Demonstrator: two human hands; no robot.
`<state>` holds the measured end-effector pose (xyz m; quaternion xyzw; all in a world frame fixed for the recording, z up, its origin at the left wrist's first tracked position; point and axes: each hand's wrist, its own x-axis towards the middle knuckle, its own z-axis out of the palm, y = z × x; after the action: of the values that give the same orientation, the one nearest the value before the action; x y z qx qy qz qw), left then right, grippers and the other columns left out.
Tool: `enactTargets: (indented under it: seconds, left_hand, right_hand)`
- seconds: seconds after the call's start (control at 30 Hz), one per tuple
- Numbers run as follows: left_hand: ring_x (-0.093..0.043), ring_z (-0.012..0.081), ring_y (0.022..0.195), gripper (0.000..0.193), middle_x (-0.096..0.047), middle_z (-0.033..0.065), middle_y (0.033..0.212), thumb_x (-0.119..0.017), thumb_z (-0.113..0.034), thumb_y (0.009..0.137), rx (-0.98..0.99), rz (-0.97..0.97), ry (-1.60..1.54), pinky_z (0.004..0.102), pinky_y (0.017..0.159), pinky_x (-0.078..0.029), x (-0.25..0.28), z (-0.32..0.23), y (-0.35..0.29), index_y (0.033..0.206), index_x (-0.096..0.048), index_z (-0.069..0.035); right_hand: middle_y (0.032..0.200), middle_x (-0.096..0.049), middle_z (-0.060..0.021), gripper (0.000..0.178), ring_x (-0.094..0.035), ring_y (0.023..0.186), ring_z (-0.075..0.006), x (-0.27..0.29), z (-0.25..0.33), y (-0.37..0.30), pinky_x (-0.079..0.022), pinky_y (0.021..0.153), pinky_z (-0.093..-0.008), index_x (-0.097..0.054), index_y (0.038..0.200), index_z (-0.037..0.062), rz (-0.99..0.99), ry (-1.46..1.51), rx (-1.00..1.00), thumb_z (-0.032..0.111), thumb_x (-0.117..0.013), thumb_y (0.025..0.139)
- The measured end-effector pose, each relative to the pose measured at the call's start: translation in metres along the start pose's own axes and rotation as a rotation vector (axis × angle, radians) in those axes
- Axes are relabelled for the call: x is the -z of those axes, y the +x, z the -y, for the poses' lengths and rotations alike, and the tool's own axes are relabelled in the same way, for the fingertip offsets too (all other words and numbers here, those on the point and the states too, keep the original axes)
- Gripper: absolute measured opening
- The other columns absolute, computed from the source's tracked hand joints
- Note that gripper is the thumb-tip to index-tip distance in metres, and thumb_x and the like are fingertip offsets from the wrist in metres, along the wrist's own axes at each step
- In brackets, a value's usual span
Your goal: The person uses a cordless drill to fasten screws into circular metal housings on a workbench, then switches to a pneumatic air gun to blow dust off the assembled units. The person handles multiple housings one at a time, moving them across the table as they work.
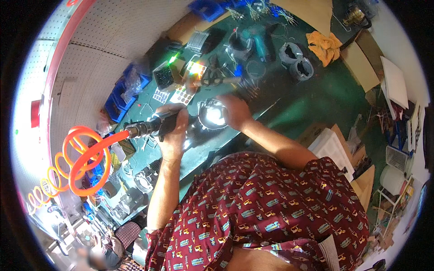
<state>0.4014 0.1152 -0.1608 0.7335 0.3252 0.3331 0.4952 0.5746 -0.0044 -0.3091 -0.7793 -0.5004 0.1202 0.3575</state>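
Note:
My left hand [173, 128] is closed around a dark air gun [163, 125], whose metal coupling joins an orange coiled air hose [97, 153]. The gun's front end points toward a round metal housing [212, 114], and glare washes out the inside of that part. My right hand [234, 112] grips the housing by its right side, with the fingertips partly hidden. Just beyond my hands lie sticker sheets [183, 95] with round dots and an open dark box [165, 75].
On the green bench [289, 106] stand a teal power drill [261, 43], grey round housings [301, 68] and an orange cloth [324, 48]. Blue bins [120, 101] line the left side. Grey castings [132, 200] lie at lower left, near another person [106, 253]. Cardboard and white boxes [332, 149] stand at right.

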Motion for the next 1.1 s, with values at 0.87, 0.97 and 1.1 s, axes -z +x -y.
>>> enactTargets:
  seconds: [0.87,0.97,1.1]
  left_hand:
    - [-0.060,0.0158,0.096,0.021,-0.065,0.0093,0.105,-0.069,-0.008,0.088,-0.004,0.013,-0.115,0.0362,0.089,-0.050,0.003,0.017,-0.004,0.104,-0.056,-0.006]
    - [-0.060,0.0157,0.095,0.020,-0.065,0.0081,0.103,-0.070,-0.007,0.087,-0.032,0.027,-0.076,0.0367,0.089,-0.050,0.005,0.021,-0.002,0.101,-0.057,-0.006]
    - [-0.062,0.0164,0.090,0.022,-0.066,0.0082,0.102,-0.072,-0.003,0.085,-0.008,0.016,-0.143,0.0351,0.086,-0.052,0.000,0.011,-0.006,0.102,-0.059,-0.006]
  right_hand:
    - [0.131,-0.058,-0.0170,0.049,-0.057,0.119,-0.0341,-0.011,0.015,-0.004,-0.042,0.096,-0.0553,-0.048,0.137,0.0080,0.076,-0.057,-0.069,0.009,-0.056,0.089]
    - [0.128,-0.059,-0.0177,0.048,-0.058,0.117,-0.0350,-0.014,0.011,-0.004,-0.044,0.093,-0.0550,-0.049,0.136,0.0074,0.030,-0.036,-0.036,0.009,-0.056,0.088]
    - [0.117,-0.064,-0.0177,0.047,-0.062,0.107,-0.0368,-0.014,0.008,-0.003,-0.047,0.087,-0.0528,-0.052,0.132,0.0063,-0.020,-0.032,0.010,0.007,-0.057,0.086]
